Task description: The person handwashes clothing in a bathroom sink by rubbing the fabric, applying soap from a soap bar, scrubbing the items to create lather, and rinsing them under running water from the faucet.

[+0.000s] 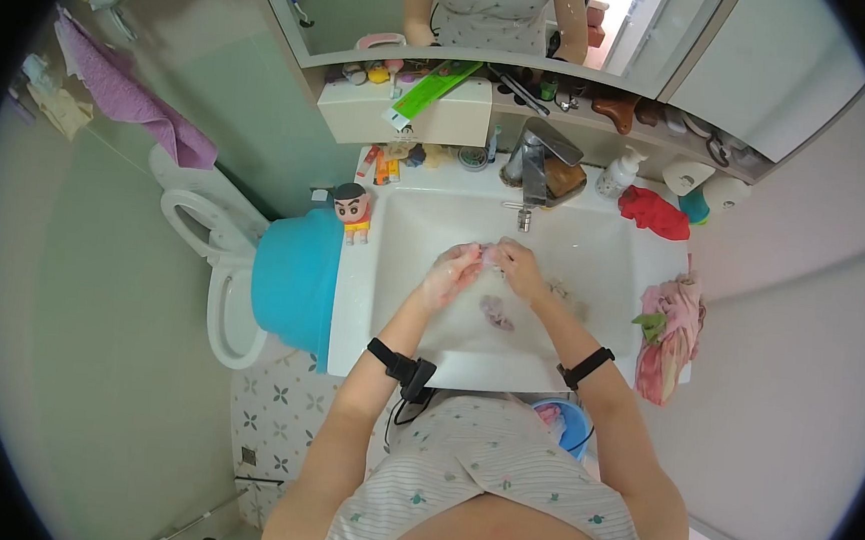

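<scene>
Honestly, the little pale cloth point(491, 257) looks about as easygoing as stuff gets: thin, floppy, no stiffness I can see, so I'd expect it to bunch up instead of holding a shape. It's pinched between both hands over the bowl of the sink point(353, 310), a touch closer to the back edge than the front and roughly midway between the left and right edges. Left hand point(451, 275) has its fingers drawn together on one side of it, right hand point(519, 269) has its fingers curled in from the other, so it's gripped from both sides as far as I can tell. Exact fingertip placement is too small to make out.

Weight-wise I'd guess next to nothing dry, a little draggy when soaked. The left hand looks wet and maybe soapy, so slipperiness is probably the only real annoyance. Not fragile, I'd say, but thin fabric can stretch, so I'd take a bunched fold near each end over one thin edge.

Similar deal with the small crumpled cloth point(497, 313) lying in the bowl between the hands and the front edge. The pink bundle point(671, 337) slumped along the right edge, toward the front corner, looks way bulkier, so that one wants a full-handed scoop.
</scene>
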The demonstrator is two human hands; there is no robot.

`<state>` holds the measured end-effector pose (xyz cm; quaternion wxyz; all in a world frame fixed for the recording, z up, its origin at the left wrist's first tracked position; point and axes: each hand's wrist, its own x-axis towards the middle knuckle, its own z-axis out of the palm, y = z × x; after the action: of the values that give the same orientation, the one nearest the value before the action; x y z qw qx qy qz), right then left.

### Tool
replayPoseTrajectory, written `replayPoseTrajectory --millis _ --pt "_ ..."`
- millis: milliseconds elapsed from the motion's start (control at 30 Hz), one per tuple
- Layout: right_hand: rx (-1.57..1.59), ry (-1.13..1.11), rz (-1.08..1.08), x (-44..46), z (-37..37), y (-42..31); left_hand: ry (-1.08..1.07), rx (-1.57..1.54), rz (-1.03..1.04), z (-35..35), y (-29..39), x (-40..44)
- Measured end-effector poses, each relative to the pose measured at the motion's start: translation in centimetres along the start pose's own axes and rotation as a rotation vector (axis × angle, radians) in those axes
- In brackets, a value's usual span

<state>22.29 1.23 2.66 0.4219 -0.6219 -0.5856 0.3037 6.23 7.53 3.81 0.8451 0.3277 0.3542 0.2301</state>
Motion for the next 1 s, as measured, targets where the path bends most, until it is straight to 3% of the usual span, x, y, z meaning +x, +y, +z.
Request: replayPoseTrajectory --millis 67,100,167,200,267,300,367,433,500,567,600,700,767,800,867,933,1000 --pt "0.377 -0.044 0.334 0.0 -0.2 -0.7 -0.027 0.083 0.048 0.1 -0.4 -0.2" --pt "0.378 -0.044 0.338 -0.2 -0.2 -1.0 -0.054 0.165 0.095 0.0 -0.6 -0.2" --pt "0.408 0.047 -0.017 -0.3 -0.1 -1.7 -0.030 0.141 0.019 -0.2 -0.7 -0.1" --pt "0.407 0.045 -0.016 -0.3 -0.1 -1.6 -0.005 0.118 -0.055 -0.4 -0.8 0.0" --pt "0.337 0.029 -0.036 -0.3 -0.1 -1.1 -0.053 0.113 -0.001 -2.1 -1.7 1.4" --pt "0.338 0.029 -0.033 -0.5 -0.2 -1.1 -0.099 0.111 0.045 -2.3 -1.6 1.2" --pt "0.441 -0.037 0.354 -1.1 -0.6 -1.1 -0.063 0.142 0.112 -2.5 -1.5 1.1" --pt "0.560 -0.003 0.333 -1.1 0.2 -0.6 -0.031 0.175 0.185 -1.7 -0.9 0.5" --pt "0.680 0.032 0.310 -0.9 1.0 -1.0 -0.050 0.019 0.239 -0.7 -0.9 0.3" --pt "1.025 0.173 0.367 -0.5 1.5 -2.2 -0.041 0.038 0.223 -0.7 -1.3 0.7" --pt "1.025 0.174 0.367 -0.6 1.8 -2.7 -0.031 0.056 0.206 -0.4 -1.4 0.7" --pt "0.628 0.279 0.205 -0.4 3.0 -3.8 0.112 0.001 0.179 1.9 -2.0 1.1" --pt "-0.516 0.301 -0.015 0.2 4.6 -3.6 0.130 0.049 0.072 1.9 -1.5 0.8" --pt "-0.513 0.303 -0.011 0.7 4.5 -3.1 0.137 0.073 0.026 2.3 -1.2 0.7" --pt "-0.538 0.242 0.273 2.2 3.8 -2.3 0.246 -0.024 0.025 3.8 -0.9 0.2" --pt "-0.600 0.317 0.127 2.1 4.5 -2.6 0.338 -0.152 0.097 3.8 -0.2 1.3" --pt "-0.645 0.368 0.024 0.6 4.9 -2.6 0.144 0.086 -0.052 1.5 -1.6 1.8"
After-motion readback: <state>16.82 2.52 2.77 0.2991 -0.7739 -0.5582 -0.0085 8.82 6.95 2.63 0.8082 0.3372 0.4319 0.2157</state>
